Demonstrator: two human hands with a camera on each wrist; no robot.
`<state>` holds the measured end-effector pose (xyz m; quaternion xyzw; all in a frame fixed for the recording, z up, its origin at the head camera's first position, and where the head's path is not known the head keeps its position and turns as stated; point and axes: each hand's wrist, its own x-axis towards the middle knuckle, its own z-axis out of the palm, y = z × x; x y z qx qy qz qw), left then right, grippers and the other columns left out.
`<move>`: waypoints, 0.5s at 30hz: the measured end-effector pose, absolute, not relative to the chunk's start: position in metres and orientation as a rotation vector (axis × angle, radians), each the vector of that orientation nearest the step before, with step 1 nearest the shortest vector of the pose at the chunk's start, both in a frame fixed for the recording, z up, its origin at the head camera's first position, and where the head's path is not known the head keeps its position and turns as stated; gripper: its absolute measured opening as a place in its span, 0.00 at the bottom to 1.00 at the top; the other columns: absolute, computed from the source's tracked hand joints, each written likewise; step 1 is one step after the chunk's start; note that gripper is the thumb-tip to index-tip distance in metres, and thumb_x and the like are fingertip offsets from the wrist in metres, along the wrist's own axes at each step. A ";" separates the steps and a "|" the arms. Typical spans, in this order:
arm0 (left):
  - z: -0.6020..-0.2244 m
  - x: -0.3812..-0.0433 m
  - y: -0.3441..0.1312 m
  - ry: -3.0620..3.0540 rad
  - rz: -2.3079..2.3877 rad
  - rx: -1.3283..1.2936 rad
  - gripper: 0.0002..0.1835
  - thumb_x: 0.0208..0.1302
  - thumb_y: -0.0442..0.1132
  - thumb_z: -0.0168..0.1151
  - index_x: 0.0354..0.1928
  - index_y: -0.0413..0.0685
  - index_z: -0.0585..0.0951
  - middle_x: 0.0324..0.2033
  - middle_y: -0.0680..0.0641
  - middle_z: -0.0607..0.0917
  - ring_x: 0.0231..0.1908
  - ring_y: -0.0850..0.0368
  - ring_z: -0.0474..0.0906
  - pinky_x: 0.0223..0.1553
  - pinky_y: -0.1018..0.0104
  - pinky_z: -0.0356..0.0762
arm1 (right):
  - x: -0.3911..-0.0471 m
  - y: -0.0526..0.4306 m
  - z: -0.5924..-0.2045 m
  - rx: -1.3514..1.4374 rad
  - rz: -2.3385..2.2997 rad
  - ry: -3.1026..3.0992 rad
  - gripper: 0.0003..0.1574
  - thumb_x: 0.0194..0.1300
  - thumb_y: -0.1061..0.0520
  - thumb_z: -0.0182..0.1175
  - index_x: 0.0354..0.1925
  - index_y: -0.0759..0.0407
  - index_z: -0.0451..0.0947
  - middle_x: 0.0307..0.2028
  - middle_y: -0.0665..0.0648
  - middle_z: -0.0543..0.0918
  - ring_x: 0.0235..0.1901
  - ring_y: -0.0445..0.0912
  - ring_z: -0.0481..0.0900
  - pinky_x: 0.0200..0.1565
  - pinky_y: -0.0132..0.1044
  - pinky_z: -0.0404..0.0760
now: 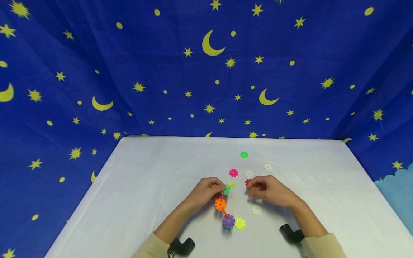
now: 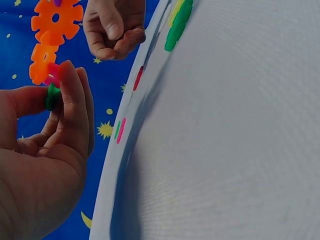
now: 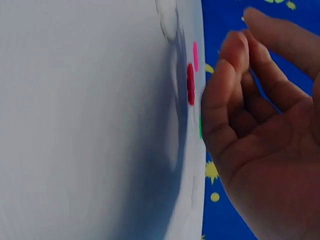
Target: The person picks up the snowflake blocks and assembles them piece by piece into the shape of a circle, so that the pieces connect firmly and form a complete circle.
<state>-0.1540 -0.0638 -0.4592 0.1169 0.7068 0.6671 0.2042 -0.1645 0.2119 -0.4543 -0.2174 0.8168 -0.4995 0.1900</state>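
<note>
The far, left and right sides are hung with a blue cloth (image 1: 180, 82) printed with yellow stars and moons. In front of it, a table (image 1: 135, 179) is covered in white. Two hands are held over the table. A chain of toy discs (image 1: 217, 206), coloured yellow, green, pink, orange and purple, is held up between them, its purple end toward the near side. Its green link (image 2: 52, 97) is pinched between the thumb and fingers of the left hand (image 1: 201, 193). Nothing is gripped by the right hand (image 1: 271, 191); its fingers are loosely bent. A black mount (image 1: 185, 247) is seen beside the left wrist. On the table, a red disc (image 1: 247, 182) is partly hidden by the right fingertips; a pink disc (image 1: 231, 172) is placed farther left, and a yellow disc (image 1: 242, 225) just right of the chain's near end.
</note>
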 end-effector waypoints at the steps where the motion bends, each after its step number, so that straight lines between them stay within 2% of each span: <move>1: -0.459 -0.154 -0.064 1.970 1.867 0.322 0.11 0.69 0.39 0.57 0.39 0.36 0.81 0.31 0.45 0.83 0.30 0.56 0.78 0.32 0.68 0.78 | -0.165 0.214 -0.454 -0.619 -1.385 2.282 0.10 0.61 0.62 0.64 0.43 0.62 0.80 0.32 0.56 0.82 0.32 0.49 0.78 0.34 0.35 0.79; 15: -0.461 -0.155 -0.064 1.944 1.881 0.312 0.11 0.68 0.39 0.58 0.39 0.36 0.81 0.30 0.44 0.84 0.30 0.57 0.80 0.32 0.69 0.79 | -0.165 0.228 -0.453 -0.662 -1.244 2.139 0.13 0.58 0.62 0.68 0.43 0.60 0.80 0.32 0.57 0.79 0.32 0.49 0.76 0.34 0.34 0.77</move>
